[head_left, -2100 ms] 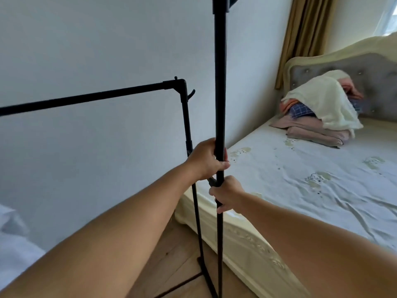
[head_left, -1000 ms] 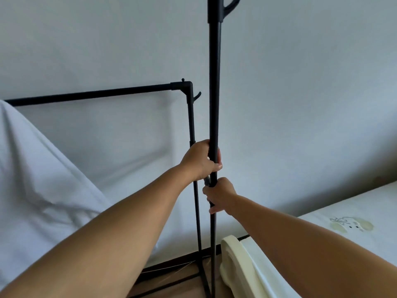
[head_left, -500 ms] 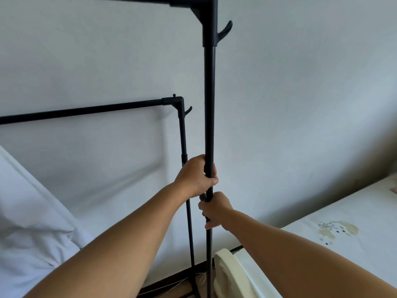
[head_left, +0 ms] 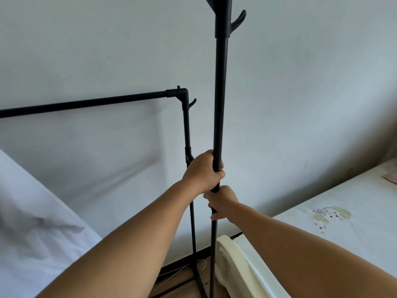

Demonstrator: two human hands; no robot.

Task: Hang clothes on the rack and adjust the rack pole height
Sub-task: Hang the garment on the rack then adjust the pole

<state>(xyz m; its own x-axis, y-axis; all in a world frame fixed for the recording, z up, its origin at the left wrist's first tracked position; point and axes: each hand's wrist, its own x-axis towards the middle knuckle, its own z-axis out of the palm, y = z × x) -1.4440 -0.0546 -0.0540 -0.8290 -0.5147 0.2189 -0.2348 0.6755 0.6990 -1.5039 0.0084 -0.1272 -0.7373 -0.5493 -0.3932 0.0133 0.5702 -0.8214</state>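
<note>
A black clothes rack stands against the pale wall. Its near upright pole (head_left: 220, 93) runs from the floor to a hooked corner joint (head_left: 224, 20) at the top edge of the head view. My left hand (head_left: 203, 171) is wrapped around this pole at mid height. Directly below it, touching it, my right hand (head_left: 221, 202) grips the same pole where the thinner lower section begins. Behind stands the far upright (head_left: 187, 130), joined to a lower horizontal bar (head_left: 86, 104). A white garment (head_left: 32, 222) hangs at the left.
A bed with a white patterned sheet (head_left: 343, 211) and a cream footboard (head_left: 232, 263) sits close on the right. The rack's foot (head_left: 198, 280) rests on a wooden floor near the wall's skirting.
The view has swung left from the bed toward the wall and tilted up, bringing the pole's top joint into sight. Both hands have stayed on the near pole, one above the other.
</note>
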